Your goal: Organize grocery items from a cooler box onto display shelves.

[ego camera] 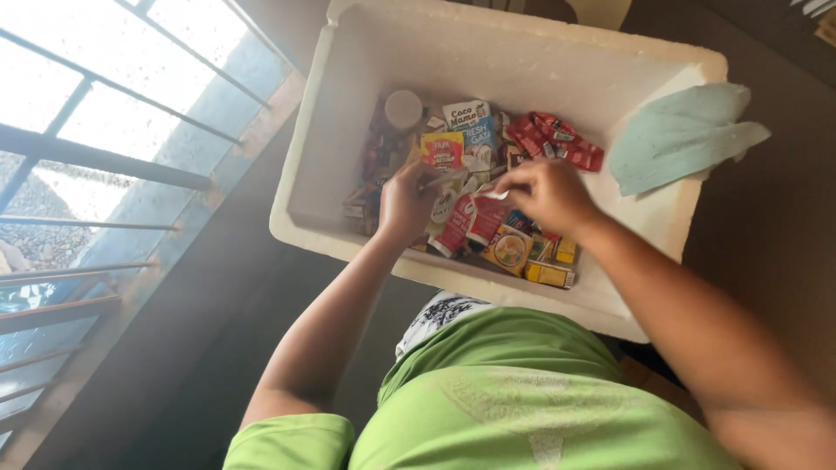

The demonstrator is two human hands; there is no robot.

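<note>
Inside the white foam box (pixel 348 104), left hand (pixel 402 204) pinches a thin stick (pixel 442 180); right hand (pixel 547 193), just beside it, pinches a small white piece (pixel 496 195) above sachets (pixel 470 222).

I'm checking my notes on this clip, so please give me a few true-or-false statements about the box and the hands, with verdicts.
1. Both hands, left hand and right hand, are inside the white foam box. True.
2. The box holds small packets and sachets. True.
3. The box stands empty. False: packets cover its bottom.
4. A pale green cloth lies over the box's right rim. True.
5. The person wears a red shirt. False: the shirt is green.
</note>
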